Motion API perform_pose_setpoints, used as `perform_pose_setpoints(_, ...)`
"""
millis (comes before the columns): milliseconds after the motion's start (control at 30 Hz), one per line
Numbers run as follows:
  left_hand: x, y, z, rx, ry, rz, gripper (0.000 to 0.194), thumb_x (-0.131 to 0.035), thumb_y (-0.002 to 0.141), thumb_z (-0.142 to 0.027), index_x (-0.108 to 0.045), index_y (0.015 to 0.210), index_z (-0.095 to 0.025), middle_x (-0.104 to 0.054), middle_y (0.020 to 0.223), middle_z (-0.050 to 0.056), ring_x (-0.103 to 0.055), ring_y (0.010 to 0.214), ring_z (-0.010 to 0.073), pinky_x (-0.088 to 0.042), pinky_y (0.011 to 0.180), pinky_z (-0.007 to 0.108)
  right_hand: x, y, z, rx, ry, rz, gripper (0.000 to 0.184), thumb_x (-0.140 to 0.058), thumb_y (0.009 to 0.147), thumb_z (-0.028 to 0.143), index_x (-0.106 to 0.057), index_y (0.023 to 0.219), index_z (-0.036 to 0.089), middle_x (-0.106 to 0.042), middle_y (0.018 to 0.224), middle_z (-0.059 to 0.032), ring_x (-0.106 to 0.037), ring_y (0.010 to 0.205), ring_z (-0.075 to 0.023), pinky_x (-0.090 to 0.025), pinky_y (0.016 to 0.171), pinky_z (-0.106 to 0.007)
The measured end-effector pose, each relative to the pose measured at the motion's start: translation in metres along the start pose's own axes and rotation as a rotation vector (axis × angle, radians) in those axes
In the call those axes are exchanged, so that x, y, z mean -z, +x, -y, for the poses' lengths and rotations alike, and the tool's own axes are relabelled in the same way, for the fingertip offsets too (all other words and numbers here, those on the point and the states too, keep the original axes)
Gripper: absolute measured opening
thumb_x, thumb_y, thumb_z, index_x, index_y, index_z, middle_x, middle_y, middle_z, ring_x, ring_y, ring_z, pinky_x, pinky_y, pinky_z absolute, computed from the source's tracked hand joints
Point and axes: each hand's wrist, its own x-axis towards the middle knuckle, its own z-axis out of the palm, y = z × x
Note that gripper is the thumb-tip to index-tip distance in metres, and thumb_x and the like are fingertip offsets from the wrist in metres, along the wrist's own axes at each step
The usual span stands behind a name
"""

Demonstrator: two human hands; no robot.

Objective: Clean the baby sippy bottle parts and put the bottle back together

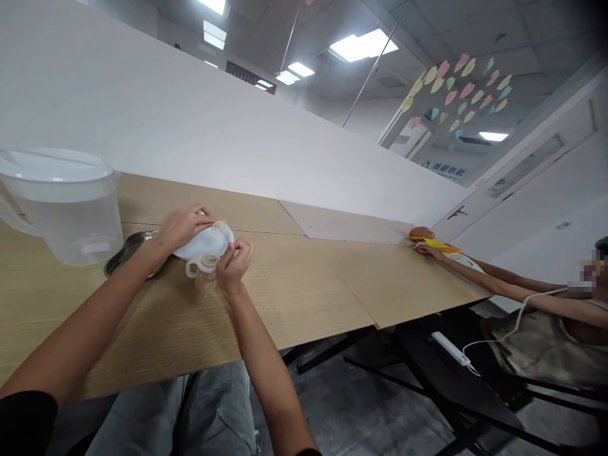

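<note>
Left grip (pixel 183 227) closed on white rounded plastic piece (pixel 202 247); right grip (pixel 234 265) pinched on thin strand (pixel 221 232) at piece's edge, both forearms angled inward

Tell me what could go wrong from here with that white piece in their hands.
A slip could tip the small clear handled cup just below the right hand. The white rounded piece, gripped by the fingers of the left hand, might slide free.
</note>
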Motion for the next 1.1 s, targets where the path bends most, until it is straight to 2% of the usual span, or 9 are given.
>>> perform_pose_setpoints(133,-0.006,0.0,0.008,0.028,-0.032,-0.02,0.028,-0.052,0.097,-0.035,-0.075,0.113,-0.034,-0.068,0.117,0.002,-0.064,0.09,0.0175,-0.041,0.066,0.028,0.003,0.003,0.002,0.049,0.05,-0.078,0.02,-0.034,0.104,0.03,-0.039,0.086,0.023,-0.045,0.074,-0.0005,-0.047,0.069,-0.0156,-0.04,0.062,-0.03)
perform_pose_setpoints(467,-0.016,-0.002,0.021,0.089,-0.122,-0.037,0.031,-0.05,0.097,-0.037,-0.076,0.113,-0.03,-0.07,0.114,0.003,-0.065,0.093,0.0194,-0.043,0.073,0.028,0.006,0.007,0.0,0.037,0.075,-0.141,0.022,-0.031,0.104,0.037,-0.036,0.087,0.025,-0.042,0.074,-0.0002,-0.048,0.065,-0.0163,-0.042,0.061,-0.032)
perform_pose_setpoints(767,-0.009,0.0,0.023,0.089,-0.118,-0.007,0.033,-0.049,0.097,-0.039,-0.076,0.111,-0.028,-0.069,0.114,0.004,-0.064,0.094,0.0196,-0.042,0.072,0.028,0.01,0.018,0.002,0.054,0.141,-0.274,0.02,-0.034,0.104,0.033,-0.035,0.085,0.025,-0.037,0.072,0.0014,-0.045,0.063,-0.0161,-0.041,0.056,-0.031)
perform_pose_setpoints(867,-0.008,0.0,0.026,0.085,-0.1,0.008,0.032,-0.05,0.096,-0.04,-0.077,0.109,-0.028,-0.068,0.114,0.004,-0.063,0.094,0.0188,-0.042,0.073,0.026,0.011,0.022,0.002,0.018,0.142,-0.324,0.02,-0.033,0.104,0.034,-0.034,0.085,0.026,-0.036,0.073,0.0012,-0.044,0.063,-0.0167,-0.041,0.057,-0.032)
perform_pose_setpoints(1000,-0.009,-0.002,0.036,0.127,-0.078,0.05,0.033,-0.048,0.095,-0.04,-0.077,0.103,-0.027,-0.069,0.112,0.004,-0.063,0.095,0.0185,-0.042,0.074,0.026,0.012,0.024,-0.007,-0.098,0.119,-0.396,0.022,-0.03,0.103,0.039,-0.032,0.086,0.027,-0.034,0.078,0.0,-0.043,0.066,-0.0185,-0.043,0.062,-0.036)
perform_pose_setpoints(1100,-0.013,-0.003,0.043,0.157,-0.05,0.082,0.033,-0.046,0.095,-0.037,-0.077,0.104,-0.026,-0.069,0.116,0.004,-0.063,0.099,0.02,-0.042,0.076,0.027,0.01,0.019,-0.015,-0.173,0.102,-0.355,0.021,-0.031,0.103,0.039,-0.035,0.087,0.026,-0.036,0.079,-0.0005,-0.045,0.07,-0.0193,-0.042,0.065,-0.036)
